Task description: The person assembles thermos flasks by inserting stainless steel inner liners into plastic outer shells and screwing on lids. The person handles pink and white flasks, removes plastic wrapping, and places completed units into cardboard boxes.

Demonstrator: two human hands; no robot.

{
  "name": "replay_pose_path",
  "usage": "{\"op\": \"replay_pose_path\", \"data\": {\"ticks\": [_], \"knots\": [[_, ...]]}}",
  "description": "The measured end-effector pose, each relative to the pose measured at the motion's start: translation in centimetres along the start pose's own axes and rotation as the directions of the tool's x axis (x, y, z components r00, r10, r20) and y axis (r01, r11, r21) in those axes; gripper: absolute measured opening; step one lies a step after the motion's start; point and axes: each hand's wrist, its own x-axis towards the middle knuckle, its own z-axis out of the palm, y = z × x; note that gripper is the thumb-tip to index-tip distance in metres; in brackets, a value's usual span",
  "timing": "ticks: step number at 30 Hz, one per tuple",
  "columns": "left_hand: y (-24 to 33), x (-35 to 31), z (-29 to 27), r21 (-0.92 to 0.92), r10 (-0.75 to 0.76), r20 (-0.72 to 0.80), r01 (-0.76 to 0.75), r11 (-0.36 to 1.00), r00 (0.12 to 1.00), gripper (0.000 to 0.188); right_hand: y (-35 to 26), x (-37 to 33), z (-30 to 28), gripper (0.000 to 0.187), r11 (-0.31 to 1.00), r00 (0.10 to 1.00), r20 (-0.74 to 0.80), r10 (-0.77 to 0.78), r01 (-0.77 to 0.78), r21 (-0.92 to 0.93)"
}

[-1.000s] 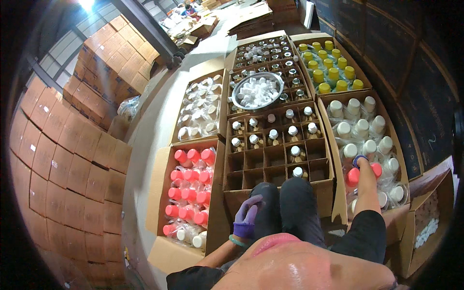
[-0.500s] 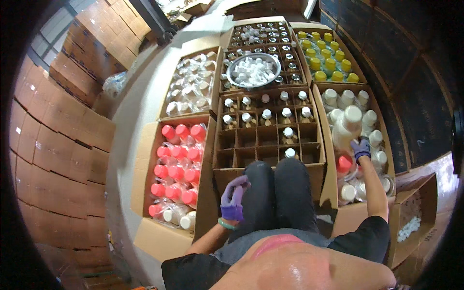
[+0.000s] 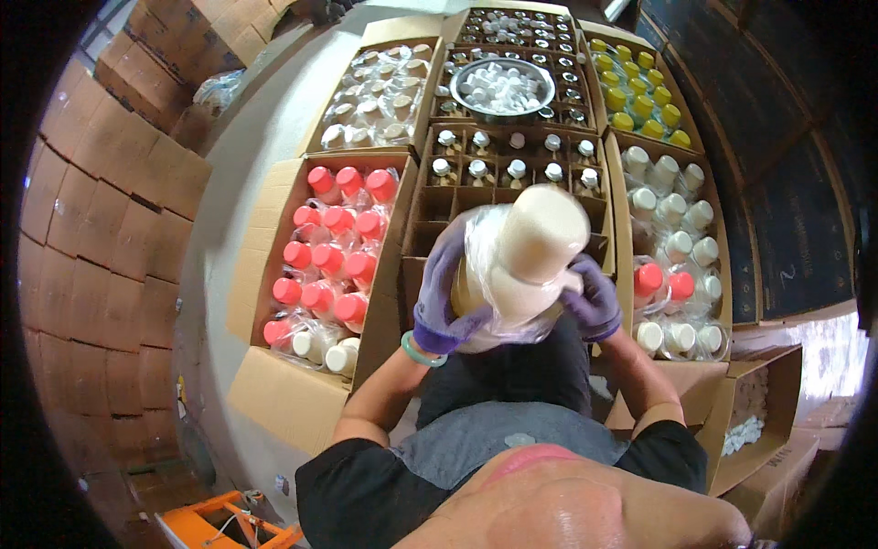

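Note:
A large cream-coloured bottle [image 3: 540, 242] with a cup-like cap, in clear plastic wrap, is held tilted above my lap, its cap toward me. My left hand [image 3: 446, 297], in a purple glove, is closed round its left side. My right hand [image 3: 594, 300], also gloved, has its fingers closed on the right side, by a spout or handle-like part. Beyond the bottle stands a divided carton [image 3: 439, 206] holding small white-capped bottles [image 3: 517, 171] in its far rows. The held bottle hides some of that carton's near compartments.
To the left, a carton [image 3: 395, 265] holds red-capped bottles [image 3: 317, 295] and a few cream ones. Cream-capped bottles [image 3: 672, 209] and two red ones fill the right carton [image 3: 626, 274]. A metal bowl [image 3: 502, 113] of white caps [image 3: 501, 87] rests farther off, near yellow-capped bottles [image 3: 643, 107].
My right hand has brought the cream bottle from the right carton to above my lap. My left hand has moved up and taken hold of it too. The view has shifted.

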Motion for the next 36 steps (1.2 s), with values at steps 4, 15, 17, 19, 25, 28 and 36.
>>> {"op": "replay_pose_path", "data": {"ticks": [4, 15, 17, 19, 25, 28, 36], "knots": [[-2.5, -6.2, -1.9, -0.051, -0.101, 0.037, 0.103, 0.993, 0.994, 0.087, 0.1, -0.9, -0.7, 0.044, 0.951, 0.975, 0.219, -0.029, 0.094, -0.293], [-15.1, -15.3, -0.7, 0.220, -0.228, 0.040, 0.214, 0.952, 0.973, 0.038, 4.2, -8.1, -8.5, 0.042, 0.952, 0.867, -0.425, 0.262, -0.159, 0.262], [-11.5, -8.2, -0.2, -0.152, -0.315, -0.181, 0.290, 0.945, 0.932, 0.029, 2.9, -8.2, -10.9, 0.041, 0.814, 0.743, -0.599, 0.299, 0.129, 0.566], [-9.6, -5.0, -0.2, -0.539, -0.508, -0.379, 0.262, 0.800, 0.774, 0.027, 1.7, -8.3, -13.3, 0.040, 0.833, 0.725, -0.630, 0.279, 0.144, 0.534], [-7.5, -4.6, 4.9, -0.915, -0.735, 0.343, 0.384, -0.122, 0.584, 0.048, 1.0, -10.6, -14.0, 0.036, 0.891, 0.697, -0.646, 0.311, 0.023, 0.454], [-6.3, -9.3, 8.5, -0.794, -0.742, 0.579, 0.440, -0.419, 0.338, 0.053, 1.7, -10.7, -12.5, 0.034, 0.892, 0.710, -0.609, 0.353, -0.058, 0.449], [-0.9, -14.5, 3.6, -0.237, -0.649, 0.639, 0.908, 0.345, 0.413, 0.040, 0.8, -8.1, -9.6, 0.029, 0.936, 0.777, -0.539, 0.325, -0.183, 0.300]]}}
